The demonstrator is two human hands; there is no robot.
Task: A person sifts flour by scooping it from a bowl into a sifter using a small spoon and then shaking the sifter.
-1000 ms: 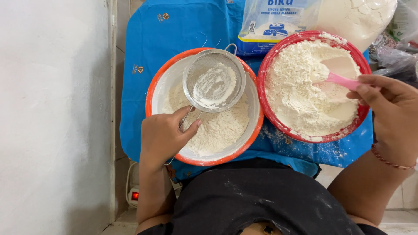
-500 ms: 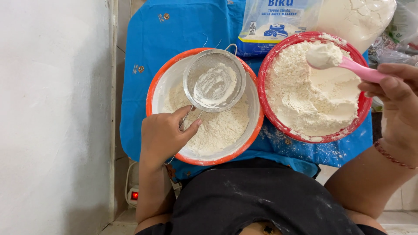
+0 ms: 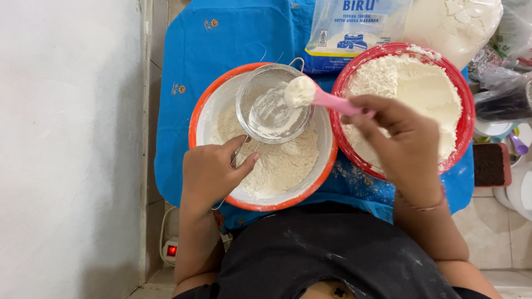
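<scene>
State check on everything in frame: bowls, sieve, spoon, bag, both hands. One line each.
Left bowl: partly filled with flour.
Right bowl: heaped with flour.
Sieve: over left bowl, dusted with flour.
Pink spoon: loaded, above sieve.
Flour bag: behind the bowls.
Left hand: gripping sieve handle.
Right hand: holding spoon.

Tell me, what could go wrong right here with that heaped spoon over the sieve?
1. The pink spoon in the right hand is heaped with flour; some may drop past the sieve onto the blue cloth, which already shows spilled flour.
2. The left hand holds the sieve only by its thin wire handle, so it could tip.
3. The left bowl sits near the cloth's front edge; a nudge might shift it.
</scene>
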